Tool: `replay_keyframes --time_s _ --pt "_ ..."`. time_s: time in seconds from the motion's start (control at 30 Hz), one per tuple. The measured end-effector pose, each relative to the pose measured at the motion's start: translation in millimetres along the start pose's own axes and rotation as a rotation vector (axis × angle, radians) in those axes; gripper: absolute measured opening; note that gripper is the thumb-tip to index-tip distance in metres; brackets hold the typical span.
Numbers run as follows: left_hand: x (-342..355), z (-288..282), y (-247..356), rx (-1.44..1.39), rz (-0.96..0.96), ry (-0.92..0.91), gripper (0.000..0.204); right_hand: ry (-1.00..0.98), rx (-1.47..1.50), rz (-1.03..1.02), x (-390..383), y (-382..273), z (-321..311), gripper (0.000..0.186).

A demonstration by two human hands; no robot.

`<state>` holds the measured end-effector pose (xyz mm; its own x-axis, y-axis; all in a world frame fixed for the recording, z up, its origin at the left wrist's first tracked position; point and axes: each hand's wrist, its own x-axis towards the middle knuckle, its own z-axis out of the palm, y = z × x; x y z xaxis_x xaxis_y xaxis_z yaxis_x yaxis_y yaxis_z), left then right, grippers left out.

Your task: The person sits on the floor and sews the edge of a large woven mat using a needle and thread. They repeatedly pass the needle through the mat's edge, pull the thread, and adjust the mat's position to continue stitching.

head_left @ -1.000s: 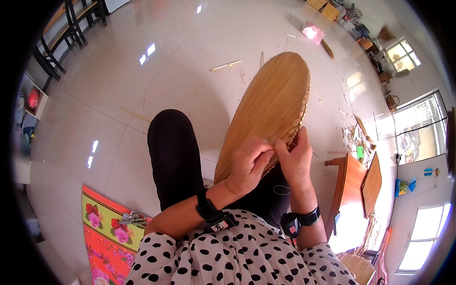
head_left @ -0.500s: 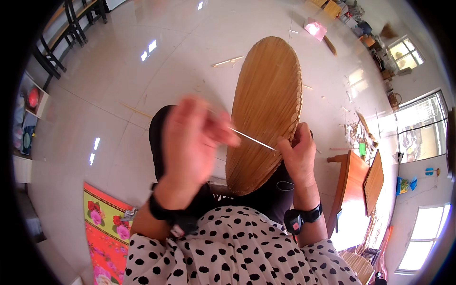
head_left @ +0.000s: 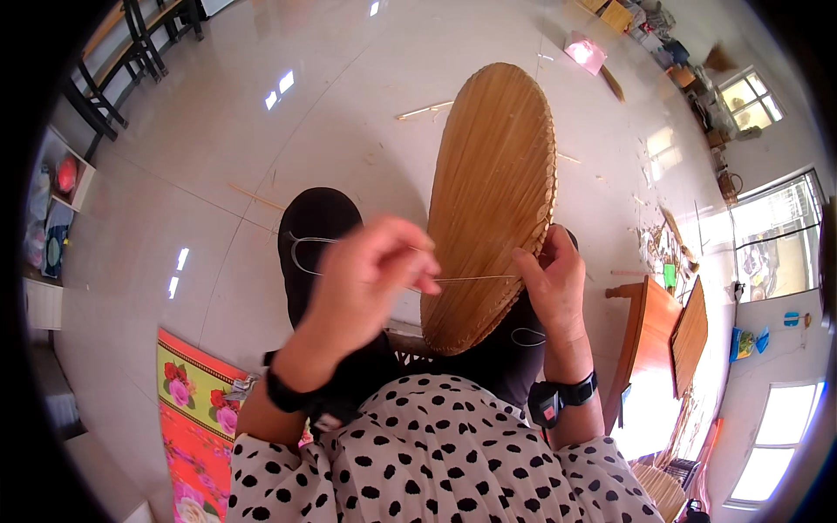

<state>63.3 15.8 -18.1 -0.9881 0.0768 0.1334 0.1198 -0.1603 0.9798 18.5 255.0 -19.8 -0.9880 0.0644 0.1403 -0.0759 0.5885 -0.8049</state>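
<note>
Right, so: right hand (head_left: 558, 275) clamped on the lower right edge of the panel (head_left: 493, 174), thumb on the near face, other fingers curled round the rim and partly hidden. Left hand (head_left: 366, 266) motion-blurred, left of the panel, its fingers drawn together on the thread (head_left: 475, 279), which runs almost level across the panel to the right thumb. Panel at upper centre of frame: long oval, tan strips lengthwise, knobbly binding down its right edge, lower end just above the lap. A pale loop (head_left: 309, 240) over the dark trousers (head_left: 318, 209) at centre left; a second such loop below the right hand. Black bands (head_left: 577, 390) on both wrists. Dotted blouse (head_left: 436, 444), bottom centre. Lower left: floral cloth (head_left: 192, 471), red and yellow-green, with a greyish object (head_left: 242, 383) at its upper right corner, too hidden to name. Right: wooden table (head_left: 641, 340), glare below, brown mat (head_left: 689, 336) at its right side. Scraps (head_left: 649, 244) on the floor above. Upper centre: loose straws (head_left: 425, 111) on pale tiles (head_left: 261, 157). Upper left: dark-framed chairs (head_left: 139, 44)
</note>
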Motion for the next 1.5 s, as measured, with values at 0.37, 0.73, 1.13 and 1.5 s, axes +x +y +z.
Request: replay_keyframes --time_s 0.37,0.73,1.13,1.5 --pt "13 66 -47 0.152 -0.09 -0.127 0.005 -0.006 0.086 -0.009 0 -1 6 0.026" --pt "20 -12 -7 -0.836 -0.03 -0.083 0.019 -0.013 0.135 0.041 3 5 4 0.026" --pt "20 -58 36 -0.371 0.069 0.0 0.015 -0.183 -0.064 -0.066 -4 -22 1 0.026" --pt "30 -82 -3 0.017 -0.076 0.112 0.013 -0.179 -0.051 -0.051 1 -8 -9 0.028"
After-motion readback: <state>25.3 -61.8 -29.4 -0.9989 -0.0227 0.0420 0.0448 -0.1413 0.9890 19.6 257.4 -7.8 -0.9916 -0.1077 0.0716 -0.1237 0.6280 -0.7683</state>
